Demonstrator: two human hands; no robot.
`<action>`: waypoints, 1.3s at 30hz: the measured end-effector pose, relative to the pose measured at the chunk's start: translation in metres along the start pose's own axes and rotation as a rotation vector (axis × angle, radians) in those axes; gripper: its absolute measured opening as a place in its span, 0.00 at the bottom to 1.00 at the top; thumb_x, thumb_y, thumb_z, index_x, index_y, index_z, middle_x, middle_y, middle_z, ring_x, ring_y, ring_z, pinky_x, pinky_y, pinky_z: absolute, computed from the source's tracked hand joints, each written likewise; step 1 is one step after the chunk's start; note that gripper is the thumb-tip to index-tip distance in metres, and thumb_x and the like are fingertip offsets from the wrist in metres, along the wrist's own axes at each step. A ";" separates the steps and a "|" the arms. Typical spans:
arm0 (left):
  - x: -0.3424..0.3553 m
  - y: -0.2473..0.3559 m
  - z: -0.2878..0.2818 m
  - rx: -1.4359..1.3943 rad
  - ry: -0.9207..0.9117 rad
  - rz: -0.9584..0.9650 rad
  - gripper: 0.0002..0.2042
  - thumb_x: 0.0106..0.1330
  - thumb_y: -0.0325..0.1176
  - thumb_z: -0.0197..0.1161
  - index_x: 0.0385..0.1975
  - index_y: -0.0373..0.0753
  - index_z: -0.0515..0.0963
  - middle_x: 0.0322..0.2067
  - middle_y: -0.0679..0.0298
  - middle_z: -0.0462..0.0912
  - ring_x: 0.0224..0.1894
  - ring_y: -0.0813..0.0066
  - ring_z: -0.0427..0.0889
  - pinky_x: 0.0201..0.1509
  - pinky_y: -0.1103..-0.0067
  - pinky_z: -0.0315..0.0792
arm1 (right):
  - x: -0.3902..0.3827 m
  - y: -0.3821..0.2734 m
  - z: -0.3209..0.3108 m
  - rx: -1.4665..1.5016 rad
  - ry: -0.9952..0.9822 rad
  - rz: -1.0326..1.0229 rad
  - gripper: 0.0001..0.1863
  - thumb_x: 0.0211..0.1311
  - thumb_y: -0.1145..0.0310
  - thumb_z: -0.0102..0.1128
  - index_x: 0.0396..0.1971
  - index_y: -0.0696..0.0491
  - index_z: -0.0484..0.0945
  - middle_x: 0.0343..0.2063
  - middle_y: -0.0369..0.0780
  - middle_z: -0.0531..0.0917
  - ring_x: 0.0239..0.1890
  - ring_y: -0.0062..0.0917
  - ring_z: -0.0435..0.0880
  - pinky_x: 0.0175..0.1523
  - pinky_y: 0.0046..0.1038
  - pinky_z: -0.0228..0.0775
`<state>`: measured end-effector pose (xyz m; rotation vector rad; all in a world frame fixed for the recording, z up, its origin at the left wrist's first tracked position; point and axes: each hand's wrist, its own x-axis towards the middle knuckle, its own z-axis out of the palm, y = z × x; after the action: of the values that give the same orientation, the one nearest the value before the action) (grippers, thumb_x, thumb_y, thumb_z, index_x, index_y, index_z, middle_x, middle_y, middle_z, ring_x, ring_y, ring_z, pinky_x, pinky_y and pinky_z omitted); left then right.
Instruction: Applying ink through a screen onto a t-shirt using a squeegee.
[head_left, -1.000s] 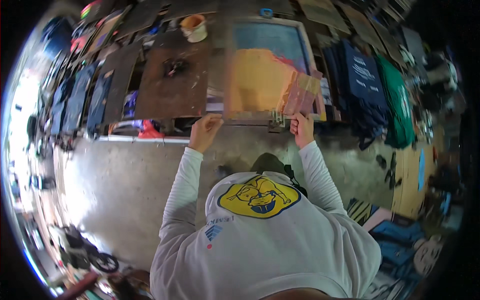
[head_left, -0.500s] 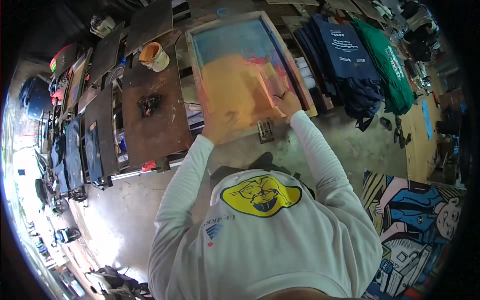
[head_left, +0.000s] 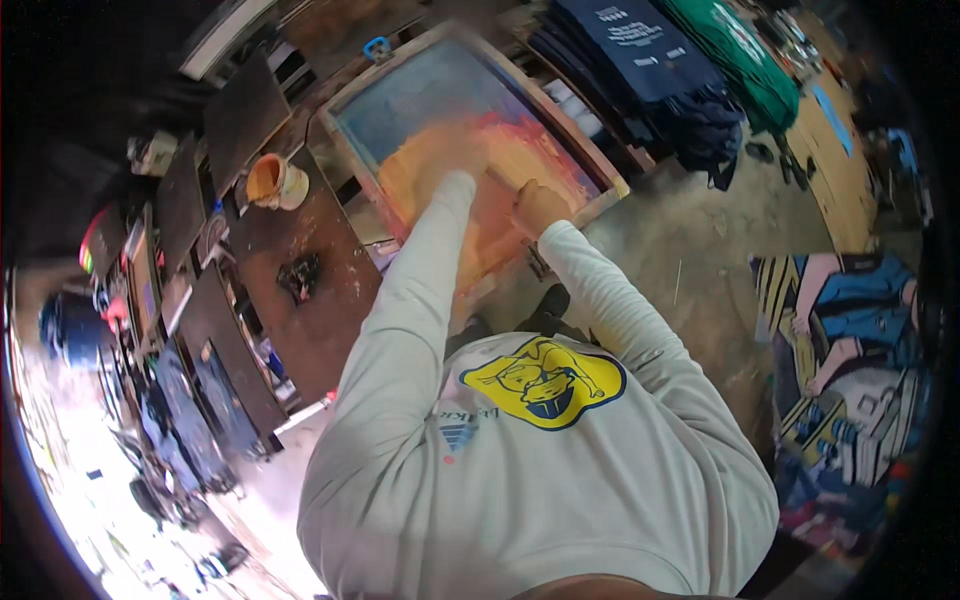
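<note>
A wooden-framed screen (head_left: 352, 150) with a blue-grey mesh carries orange ink (head_left: 405, 175) and pink-red smears. My left hand (head_left: 450, 150) is over its middle, blurred by motion, so its fingers cannot be made out. My right hand (head_left: 535, 208) is lower on the screen, right of the left one, with fingers curled on what looks like an ink-stained squeegee (head_left: 500, 175), partly hidden and blurred.
An ink-stained bucket (head_left: 285, 185) stands left of the screen on dark boards (head_left: 310, 340), near a black lump (head_left: 298, 275). Stacked navy bags (head_left: 660, 70) and green bags (head_left: 755, 70) lie right. A painted panel (head_left: 840, 330) is at lower right; concrete floor (head_left: 680, 250) shows below.
My left hand has moved up and right over the screen, and my right hand has shifted left. The ink-stained piece is less upright. The view has turned, tilting the screen anticlockwise.
</note>
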<state>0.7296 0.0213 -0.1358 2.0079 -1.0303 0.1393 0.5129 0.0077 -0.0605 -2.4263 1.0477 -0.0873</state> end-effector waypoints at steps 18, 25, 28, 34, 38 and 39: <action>-0.082 -0.040 -0.136 -0.321 -0.248 -0.317 0.13 0.61 0.24 0.63 0.45 0.34 0.74 0.40 0.63 0.79 0.43 0.76 0.79 0.49 0.81 0.72 | -0.085 -0.092 0.067 -0.081 -0.029 -0.002 0.16 0.53 0.63 0.60 0.36 0.58 0.73 0.28 0.52 0.85 0.32 0.45 0.87 0.40 0.44 0.77; -0.141 0.010 -0.240 -0.934 0.096 -0.289 0.23 0.66 0.28 0.64 0.59 0.36 0.66 0.58 0.58 0.70 0.65 0.68 0.67 0.66 0.72 0.66 | -0.082 -0.028 0.025 0.812 0.084 0.052 0.13 0.58 0.61 0.65 0.29 0.55 0.75 0.23 0.42 0.81 0.23 0.29 0.81 0.26 0.31 0.70; -0.180 0.019 -0.276 -0.800 0.164 -0.377 0.21 0.67 0.27 0.62 0.58 0.36 0.67 0.57 0.59 0.72 0.63 0.70 0.69 0.65 0.74 0.66 | -0.088 -0.012 -0.009 1.240 -0.072 0.204 0.09 0.61 0.65 0.65 0.26 0.51 0.75 0.18 0.32 0.74 0.15 0.17 0.70 0.18 0.22 0.57; -0.248 0.058 -0.281 -0.662 0.476 -0.466 0.15 0.68 0.27 0.61 0.54 0.35 0.72 0.50 0.63 0.78 0.54 0.76 0.75 0.59 0.79 0.70 | -0.080 -0.002 -0.038 1.450 -0.335 0.214 0.07 0.64 0.66 0.61 0.29 0.50 0.75 0.16 0.27 0.65 0.12 0.13 0.60 0.15 0.21 0.44; -0.275 0.109 -0.242 -0.559 0.698 -0.658 0.11 0.67 0.28 0.64 0.47 0.37 0.76 0.45 0.68 0.79 0.47 0.82 0.76 0.51 0.83 0.73 | -0.074 0.013 -0.043 1.538 -0.655 0.300 0.09 0.68 0.60 0.57 0.35 0.48 0.78 0.17 0.28 0.68 0.13 0.13 0.59 0.19 0.19 0.47; -0.278 0.124 -0.223 -0.665 0.780 -0.586 0.11 0.67 0.28 0.63 0.48 0.38 0.75 0.44 0.68 0.79 0.46 0.82 0.76 0.51 0.83 0.73 | -0.075 0.018 -0.044 1.497 -0.722 0.338 0.10 0.69 0.58 0.55 0.37 0.48 0.79 0.16 0.28 0.68 0.13 0.14 0.58 0.20 0.20 0.48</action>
<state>0.5178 0.3182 -0.0382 1.3587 0.0407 0.2054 0.4374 0.0310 -0.0206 -0.7888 0.5988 0.0949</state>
